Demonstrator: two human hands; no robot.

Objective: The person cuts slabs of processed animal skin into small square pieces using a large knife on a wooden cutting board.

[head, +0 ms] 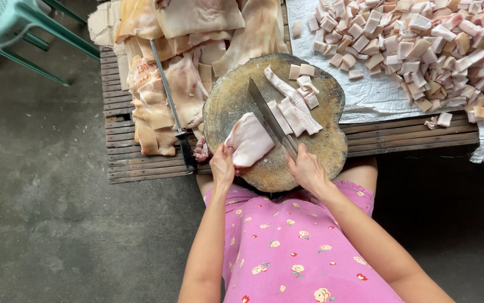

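A round, worn wooden chopping block (228, 104) rests on a slatted wooden table. My right hand (307, 169) grips the handle of a long knife (265, 111) whose blade lies across the block. My left hand (222, 164) holds down a pale slab of pork skin (249, 140) just left of the blade. To the right of the blade lie cut strips (293, 115) and a few small cubes (304, 76).
A stack of uncut pork skin slabs (186, 50) covers the table's left part, with a sharpening steel (170, 104) lying on it. A large heap of cut cubes (421, 45) sits on a white sack at right. A green plastic chair (12, 28) stands top left on concrete floor.
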